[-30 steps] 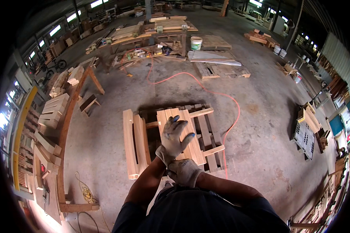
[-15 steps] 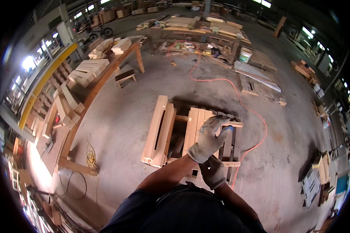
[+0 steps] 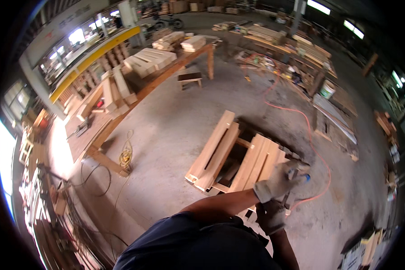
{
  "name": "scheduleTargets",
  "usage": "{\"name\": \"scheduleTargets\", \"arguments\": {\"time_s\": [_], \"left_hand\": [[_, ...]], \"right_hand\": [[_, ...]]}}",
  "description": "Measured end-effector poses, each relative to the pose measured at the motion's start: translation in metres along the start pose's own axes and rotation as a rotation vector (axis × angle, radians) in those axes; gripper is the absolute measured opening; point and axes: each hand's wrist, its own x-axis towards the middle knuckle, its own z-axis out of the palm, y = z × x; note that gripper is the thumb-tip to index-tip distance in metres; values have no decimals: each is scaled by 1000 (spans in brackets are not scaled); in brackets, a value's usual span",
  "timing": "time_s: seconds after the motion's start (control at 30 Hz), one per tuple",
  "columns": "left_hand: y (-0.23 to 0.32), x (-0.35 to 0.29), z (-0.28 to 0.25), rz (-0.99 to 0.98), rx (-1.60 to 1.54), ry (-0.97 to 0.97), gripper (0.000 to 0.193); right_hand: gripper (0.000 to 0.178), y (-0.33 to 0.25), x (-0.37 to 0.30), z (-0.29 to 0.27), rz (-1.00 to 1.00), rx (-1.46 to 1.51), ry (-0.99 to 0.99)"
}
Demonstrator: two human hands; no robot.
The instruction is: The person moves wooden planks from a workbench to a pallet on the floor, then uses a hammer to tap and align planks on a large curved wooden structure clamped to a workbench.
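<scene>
My left hand (image 3: 281, 181), in a pale work glove with blue at a fingertip, is held out over the right side of a low wooden pallet, fingers extended and apart. Just below its wrist is my right hand (image 3: 271, 217), also gloved and in shadow. Its fingers are curled close to the left glove's cuff; whatever they hold is hidden. Several light wooden boards (image 3: 253, 163) lie side by side on the pallet under and left of my left hand. Further left on the pallet, a pair of thicker beams (image 3: 215, 153) lies with a dark gap between them.
A long workbench (image 3: 155, 85) with stacked timber runs along the left. A small stool (image 3: 190, 78) stands beyond the pallet. An orange hose (image 3: 311, 130) curves across the floor at right. A yellow cord (image 3: 126, 155) lies by the bench leg. Wood-laden tables (image 3: 283, 45) stand at the back.
My view has turned left, so the pallet and bench appear further right. Both hands stay close together, and they have shifted toward the pallet's right edge.
</scene>
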Motion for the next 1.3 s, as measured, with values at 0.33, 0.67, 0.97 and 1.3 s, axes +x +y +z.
{"name": "scheduleTargets", "arguments": {"time_s": [0.33,0.67,0.97,1.3], "left_hand": [[-72,-18,-8,362,864,-183,51],[-172,-127,20,-241,997,-1150,37],[-184,-153,3,-497,885,-1169,47],[-247,-333,-99,-966,791,-1200,57]], "right_hand": [[10,-41,2,7,170,378,-120],[52,-12,5,36,-56,-43,-284],[52,1,-11,49,117,562,-301],[34,224,-238,140,1265,626,-157]]}}
